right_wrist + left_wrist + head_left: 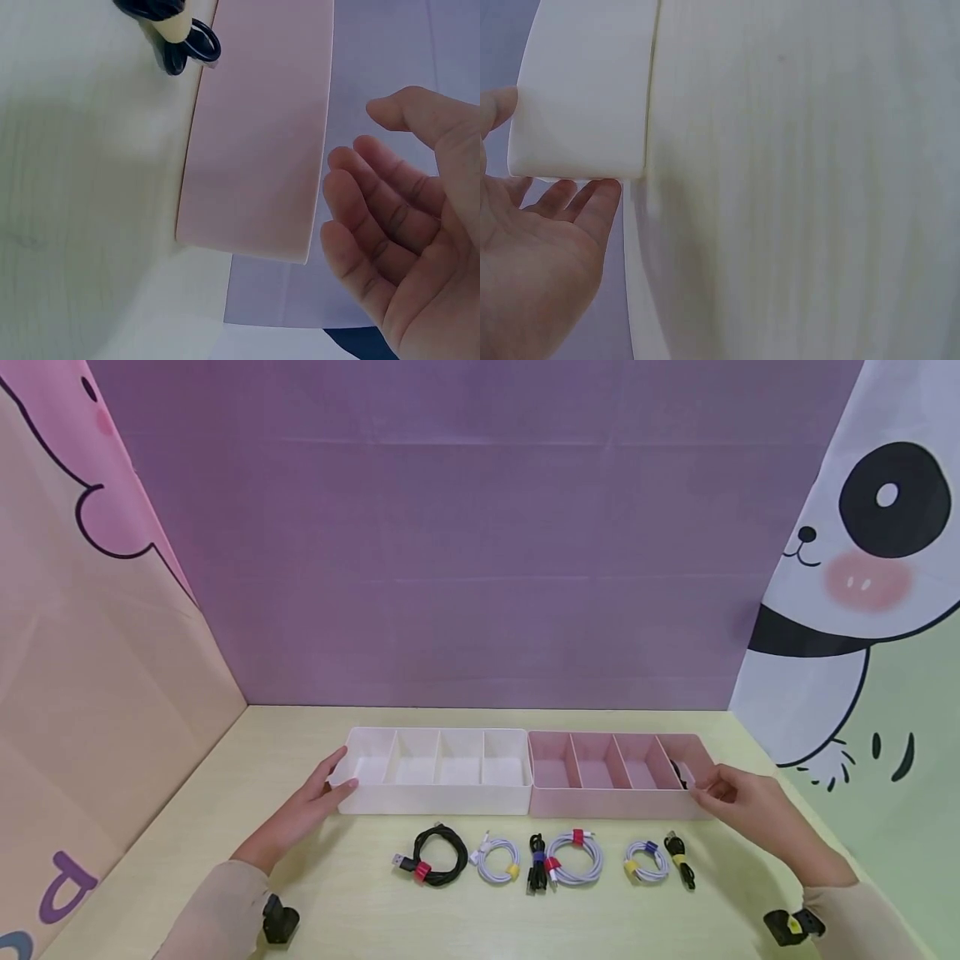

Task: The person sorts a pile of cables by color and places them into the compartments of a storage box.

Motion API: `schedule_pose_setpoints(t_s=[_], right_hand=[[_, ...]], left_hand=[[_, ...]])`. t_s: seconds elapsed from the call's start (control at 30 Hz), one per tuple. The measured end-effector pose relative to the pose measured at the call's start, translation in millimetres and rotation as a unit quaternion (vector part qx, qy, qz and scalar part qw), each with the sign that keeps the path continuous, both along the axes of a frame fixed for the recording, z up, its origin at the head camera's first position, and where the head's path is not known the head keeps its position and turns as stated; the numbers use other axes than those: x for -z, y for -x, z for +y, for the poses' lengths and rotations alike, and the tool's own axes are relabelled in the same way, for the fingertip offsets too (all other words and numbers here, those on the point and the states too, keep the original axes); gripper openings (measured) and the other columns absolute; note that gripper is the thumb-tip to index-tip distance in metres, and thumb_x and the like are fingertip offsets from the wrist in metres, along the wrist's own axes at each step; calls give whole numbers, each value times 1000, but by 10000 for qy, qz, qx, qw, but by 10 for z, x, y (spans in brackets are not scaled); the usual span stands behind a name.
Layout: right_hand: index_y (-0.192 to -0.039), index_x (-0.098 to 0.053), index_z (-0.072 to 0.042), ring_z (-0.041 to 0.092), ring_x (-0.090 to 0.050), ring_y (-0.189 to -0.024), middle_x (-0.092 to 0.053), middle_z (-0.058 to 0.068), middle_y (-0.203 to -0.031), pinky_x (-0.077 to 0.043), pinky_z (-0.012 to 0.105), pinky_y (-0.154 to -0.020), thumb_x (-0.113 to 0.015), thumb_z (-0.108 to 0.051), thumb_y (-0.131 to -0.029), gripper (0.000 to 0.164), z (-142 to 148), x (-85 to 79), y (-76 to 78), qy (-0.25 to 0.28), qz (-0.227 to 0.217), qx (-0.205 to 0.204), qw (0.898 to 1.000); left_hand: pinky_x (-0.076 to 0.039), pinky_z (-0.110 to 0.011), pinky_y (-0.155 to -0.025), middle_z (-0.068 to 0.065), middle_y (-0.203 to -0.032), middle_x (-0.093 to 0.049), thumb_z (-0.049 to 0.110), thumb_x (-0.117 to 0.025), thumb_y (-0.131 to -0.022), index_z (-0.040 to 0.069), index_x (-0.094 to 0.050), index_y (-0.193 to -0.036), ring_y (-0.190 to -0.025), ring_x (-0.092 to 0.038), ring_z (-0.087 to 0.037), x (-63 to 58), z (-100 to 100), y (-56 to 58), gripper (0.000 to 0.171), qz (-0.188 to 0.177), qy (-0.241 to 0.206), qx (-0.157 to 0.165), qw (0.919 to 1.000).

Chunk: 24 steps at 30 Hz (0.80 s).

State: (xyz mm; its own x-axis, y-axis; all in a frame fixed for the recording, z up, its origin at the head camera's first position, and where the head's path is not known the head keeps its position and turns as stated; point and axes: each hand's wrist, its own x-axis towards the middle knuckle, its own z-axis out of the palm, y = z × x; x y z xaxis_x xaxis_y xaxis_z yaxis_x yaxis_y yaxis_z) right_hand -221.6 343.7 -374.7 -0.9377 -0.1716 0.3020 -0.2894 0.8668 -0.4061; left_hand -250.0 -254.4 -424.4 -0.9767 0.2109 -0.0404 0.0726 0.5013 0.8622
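Observation:
My left hand (pixel 318 793) is at the left end of a white four-compartment box (pixel 435 800). In the left wrist view its extended fingertips (pixel 604 199) touch the end wall, the thumb near the upper edge. At the right end of a pink divided box (pixel 615 804), my right hand (pixel 738 797) has its fingers loosely bent by the rim. Nothing shows between those fingers in the right wrist view. Part of a black item (pixel 678 772) shows in the pink box's rightmost compartment; the rest is hidden behind the front wall. The boxes stand end to end.
Before the boxes lie a black USB cable (pixel 460 852) with a red tie and a yellow-tied white cable (pixel 514 852). Further right are a blue-tied black cable (pixel 537 843), two white coils (pixel 597 860) and a yellow-tied black cable (pixel 677 845). A purple backdrop (pixel 480 568) rises behind.

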Motion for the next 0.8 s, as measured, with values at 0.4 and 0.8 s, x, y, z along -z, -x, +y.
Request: schedule_pose_setpoints(t_s=[0.4, 0.8], right_hand=[[-93, -70, -10, 6, -52, -67, -63, -8, -77, -47, 25, -58, -76, -18, -90, 10, -30, 111, -60, -31, -279, -252, 9993], [-90, -68, -15, 3, -52, -68, -60, -10, -75, -46, 25, -58, -77, -25, -90, 13, -53, 169, -122, -126, -638, -492, 9967]], left_hand=[[-23, -69, -110, -28, -161, -10, 45, -51, -104, 15, -4, -162, -134, -34, -46, -12, 13, -3, 80, 41, 67, -31, 10000], [-24, -69, -110, -27, -161, -9, 43, -50, -105, 15, -2, -162, -134, -34, -45, -17, 21, -1, 80, 11, 61, -24, 10000]])
